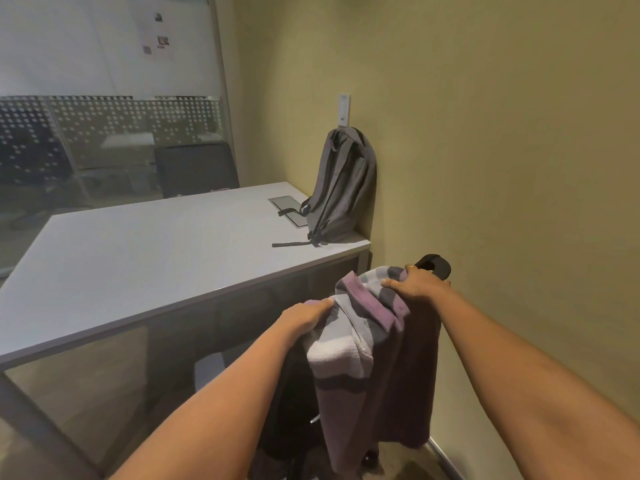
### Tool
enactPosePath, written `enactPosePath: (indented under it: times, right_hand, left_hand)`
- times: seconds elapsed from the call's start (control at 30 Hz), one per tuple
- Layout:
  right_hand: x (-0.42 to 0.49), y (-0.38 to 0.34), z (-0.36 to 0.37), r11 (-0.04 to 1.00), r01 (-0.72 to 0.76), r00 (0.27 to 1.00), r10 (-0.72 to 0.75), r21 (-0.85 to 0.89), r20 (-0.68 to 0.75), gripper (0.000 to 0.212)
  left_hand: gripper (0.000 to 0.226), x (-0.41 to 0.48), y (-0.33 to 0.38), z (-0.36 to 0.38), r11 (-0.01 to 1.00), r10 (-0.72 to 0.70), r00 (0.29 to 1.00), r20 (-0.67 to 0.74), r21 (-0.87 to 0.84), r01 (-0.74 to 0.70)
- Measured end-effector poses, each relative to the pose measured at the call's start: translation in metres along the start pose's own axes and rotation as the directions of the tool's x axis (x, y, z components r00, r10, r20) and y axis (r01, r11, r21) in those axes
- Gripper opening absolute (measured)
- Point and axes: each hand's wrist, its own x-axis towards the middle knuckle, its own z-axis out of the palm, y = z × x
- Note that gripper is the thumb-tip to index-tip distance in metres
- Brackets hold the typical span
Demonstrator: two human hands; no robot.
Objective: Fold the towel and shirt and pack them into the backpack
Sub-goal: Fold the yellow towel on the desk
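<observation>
Grips striped towel with left hand and right hand, lower centre, below grey backpack upright on desk.

Olive-yellow wall right, dotted frosted glass partition left. White desk in corner, cable hatch in top, dark office chair behind. Dim light.

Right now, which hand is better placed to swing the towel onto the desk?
Probably left: the left hand holds the towel on the side nearest the desk; the right hand holds it nearer the wall.
</observation>
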Motion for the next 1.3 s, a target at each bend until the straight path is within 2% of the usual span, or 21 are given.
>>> enactPosePath:
  times: [0.1,0.17,0.3,0.33,0.37,0.43,0.53,0.6,0.77,0.83,0.9,0.97,1.03,1.13,1.2,1.27,1.3]
  right_hand:
    - [0.014,0.003,0.000,1.000,-0.012,0.999,0.011,0.009,0.049,0.090]
    - [0.021,0.004,0.000,0.999,-0.001,0.999,-0.001,0.053,0.042,0.091]
    - [0.026,0.006,0.001,0.988,0.018,0.999,-0.010,0.151,-0.052,0.065]
    - [0.026,0.007,0.002,0.982,0.017,0.998,-0.004,0.186,-0.067,0.056]
    - [0.025,0.008,0.002,0.974,0.023,0.996,-0.003,0.225,-0.091,0.049]
    - [0.020,0.007,0.003,0.950,0.035,0.991,0.008,0.311,-0.135,0.047]
    - [0.007,-0.001,0.003,0.890,0.066,0.978,0.033,0.452,-0.207,0.058]
    - [-0.006,-0.010,0.001,0.860,0.135,0.965,-0.003,0.492,-0.261,0.057]
    - [-0.053,-0.052,-0.006,0.795,0.419,0.868,-0.208,0.439,-0.452,0.047]
    - [-0.074,-0.072,-0.001,0.753,0.552,0.791,-0.337,0.358,-0.510,0.052]
    - [-0.093,-0.088,0.008,0.707,0.662,0.707,-0.480,0.248,-0.520,0.055]
    - [-0.107,-0.098,0.017,0.678,0.727,0.636,-0.602,0.112,-0.483,0.053]
    - [-0.111,-0.102,0.024,0.663,0.748,0.602,-0.668,0.016,-0.437,0.050]
    - [-0.108,-0.101,0.028,0.652,0.758,0.606,-0.712,-0.015,-0.355,0.052]
    - [-0.105,-0.098,0.030,0.621,0.780,0.606,-0.715,0.083,-0.349,0.054]
    - [-0.103,-0.096,0.032,0.557,0.757,0.654,-0.639,0.342,-0.405,0.045]
    - [-0.101,-0.096,0.032,0.517,0.720,0.694,-0.557,0.463,-0.456,0.035]
  left_hand:
    - [0.044,0.008,0.006,0.003,0.995,-0.009,0.999,0.032,-0.098,0.012]
    - [0.027,0.016,0.007,0.006,0.987,-0.019,1.000,-0.010,-0.163,0.017]
    - [0.011,0.028,0.008,0.014,0.932,-0.030,0.989,-0.142,-0.363,-0.024]
    - [0.017,0.026,0.010,0.015,0.922,-0.040,0.985,-0.171,-0.387,-0.029]
    - [0.035,0.025,0.012,0.016,0.911,-0.059,0.979,-0.197,-0.410,-0.028]
    - [0.063,0.024,0.014,0.016,0.879,-0.084,0.964,-0.251,-0.475,-0.047]
    - [0.076,0.025,0.012,0.014,0.820,-0.092,0.954,-0.285,-0.566,-0.090]
    - [0.076,0.026,0.010,0.010,0.774,-0.086,0.953,-0.290,-0.621,-0.119]
    - [0.069,0.027,0.010,0.000,0.667,-0.050,0.973,-0.227,-0.733,-0.136]
    - [0.047,0.017,0.016,-0.008,0.614,0.040,0.984,-0.175,-0.773,-0.163]
    - [0.046,0.008,0.022,-0.019,0.548,0.167,0.985,-0.050,-0.825,-0.135]
    - [0.051,0.003,0.026,-0.032,0.553,0.211,0.977,0.034,-0.828,-0.091]
    - [0.038,-0.003,0.027,-0.045,0.613,0.213,0.973,0.084,-0.787,-0.066]
    - [0.018,-0.006,0.024,-0.053,0.684,0.134,0.991,-0.002,-0.723,-0.094]
    - [0.018,-0.002,0.021,-0.052,0.717,0.085,0.988,-0.125,-0.681,-0.148]
    - [0.022,0.000,0.019,-0.049,0.723,0.064,0.971,-0.229,-0.660,-0.204]
    - [0.025,0.000,0.018,-0.047,0.722,0.057,0.960,-0.273,-0.653,-0.229]
